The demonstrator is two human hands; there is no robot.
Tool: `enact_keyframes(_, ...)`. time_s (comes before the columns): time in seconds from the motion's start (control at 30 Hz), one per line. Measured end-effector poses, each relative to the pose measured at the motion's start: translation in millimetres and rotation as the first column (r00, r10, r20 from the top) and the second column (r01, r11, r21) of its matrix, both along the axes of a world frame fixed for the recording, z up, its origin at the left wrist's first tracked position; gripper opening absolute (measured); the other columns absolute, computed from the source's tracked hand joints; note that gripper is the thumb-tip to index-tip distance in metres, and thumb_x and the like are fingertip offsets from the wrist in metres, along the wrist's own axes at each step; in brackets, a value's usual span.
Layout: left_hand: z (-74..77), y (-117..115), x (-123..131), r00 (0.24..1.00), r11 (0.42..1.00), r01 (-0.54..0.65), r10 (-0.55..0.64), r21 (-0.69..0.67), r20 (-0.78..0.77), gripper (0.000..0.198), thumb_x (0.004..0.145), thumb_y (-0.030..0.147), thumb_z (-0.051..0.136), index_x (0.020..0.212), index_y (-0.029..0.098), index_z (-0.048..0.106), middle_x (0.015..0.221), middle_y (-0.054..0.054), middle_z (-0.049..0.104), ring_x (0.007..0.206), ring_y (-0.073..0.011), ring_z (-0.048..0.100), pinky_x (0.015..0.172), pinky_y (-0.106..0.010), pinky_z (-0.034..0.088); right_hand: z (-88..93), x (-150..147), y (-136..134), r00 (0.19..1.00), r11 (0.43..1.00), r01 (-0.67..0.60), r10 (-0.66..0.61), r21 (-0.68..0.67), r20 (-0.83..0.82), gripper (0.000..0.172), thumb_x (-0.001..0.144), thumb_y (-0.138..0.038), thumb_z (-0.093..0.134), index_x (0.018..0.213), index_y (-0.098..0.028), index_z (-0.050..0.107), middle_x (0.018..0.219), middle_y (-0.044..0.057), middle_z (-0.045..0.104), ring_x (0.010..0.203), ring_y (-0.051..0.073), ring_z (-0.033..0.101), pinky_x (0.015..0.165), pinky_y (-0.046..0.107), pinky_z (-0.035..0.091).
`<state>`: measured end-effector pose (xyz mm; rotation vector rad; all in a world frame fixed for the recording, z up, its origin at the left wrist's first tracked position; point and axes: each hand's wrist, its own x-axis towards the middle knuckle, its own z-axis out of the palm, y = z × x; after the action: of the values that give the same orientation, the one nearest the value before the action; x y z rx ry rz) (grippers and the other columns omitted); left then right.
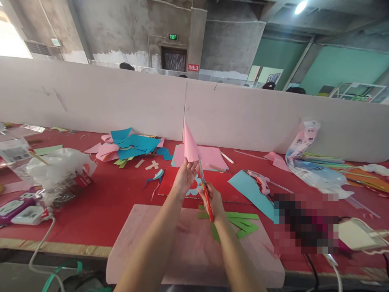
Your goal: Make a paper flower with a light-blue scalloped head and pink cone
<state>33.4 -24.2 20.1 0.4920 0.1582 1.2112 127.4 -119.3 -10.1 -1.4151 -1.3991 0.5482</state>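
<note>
My left hand (185,177) pinches the lower edge of a pink paper cone (190,147), which points upward. In my right hand (216,200) is a pair of scissors (207,198) with red-orange handles. Its blades reach up to the cone's lower right edge; whether they are parted I cannot tell. Behind the hands lies a red board (170,182) with a light-blue scalloped paper shape (193,187), partly covered by my hands. Green paper strips (243,222) rest on the pink mat (142,239) under my forearms.
Blue and pink paper scraps (136,146) are heaped at the back left. A pink glue gun (261,181) lies by a blue sheet (251,192) on the right. A plastic bag (60,170) sits on the left, and a white partition (136,105) stands behind the table.
</note>
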Motion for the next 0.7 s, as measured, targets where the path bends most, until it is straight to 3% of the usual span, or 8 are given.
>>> enact_keyframes(0.13, 5.8, -10.9, 6.9, 0.995, 0.994, 0.095, -0.094, 0.061, -0.016, 0.042, 0.082, 0.051, 0.039, 0.1, 0.019, 0.059, 0.114, -0.008, 0.058, 0.114, -0.0186, 0.048, 0.092, -0.03, 0.04, 1.5, -2.5, 0.2, 0.998, 0.998, 0.054, -0.053, 0.017, -0.032, 0.03, 0.074, -0.044, 0.052, 0.09, -0.018, 0.054, 0.068, 0.001, 0.057, 0.061, 0.014, 0.052, 0.057, 0.023, 0.041)
enact_keyframes(0.23, 10.2, -21.8, 11.8, 0.989, 0.98, 0.139, -0.131, 0.139, -0.064, 0.042, 0.081, 0.052, 0.04, 0.104, 0.021, 0.058, 0.125, -0.008, 0.051, 0.12, -0.0215, 0.042, 0.097, -0.034, 0.036, 2.3, -2.8, 1.1, 0.995, 0.997, 0.077, -0.075, 0.026, -0.064, 0.033, 0.073, -0.045, 0.054, 0.093, -0.018, 0.055, 0.068, 0.0, 0.055, 0.063, 0.015, 0.053, 0.059, 0.023, 0.043)
enact_keyframes(0.47, 16.7, -31.9, 20.0, 0.99, 0.986, 0.087, -0.069, 0.143, -0.123, 0.033, 0.079, 0.043, 0.05, 0.104, 0.023, 0.06, 0.125, -0.007, 0.051, 0.121, -0.0235, 0.041, 0.098, -0.034, 0.033, 4.4, -1.3, 1.3, 0.988, 0.993, 0.102, -0.095, 0.054, -0.121, 0.03, 0.072, -0.042, 0.055, 0.091, -0.019, 0.054, 0.073, 0.002, 0.059, 0.066, 0.015, 0.054, 0.063, 0.024, 0.045)
enact_keyframes(0.7, 13.3, -19.7, 15.6, 0.997, 0.997, -0.039, 0.043, 0.071, -0.061, 0.029, 0.079, 0.04, 0.051, 0.095, 0.019, 0.061, 0.111, -0.008, 0.061, 0.113, -0.0223, 0.049, 0.095, -0.034, 0.037, 2.0, -0.3, 0.8, 0.993, 0.993, 0.117, -0.117, -0.004, 0.008, 0.029, 0.07, -0.036, 0.057, 0.093, -0.02, 0.055, 0.075, 0.002, 0.06, 0.069, 0.016, 0.056, 0.064, 0.026, 0.045)
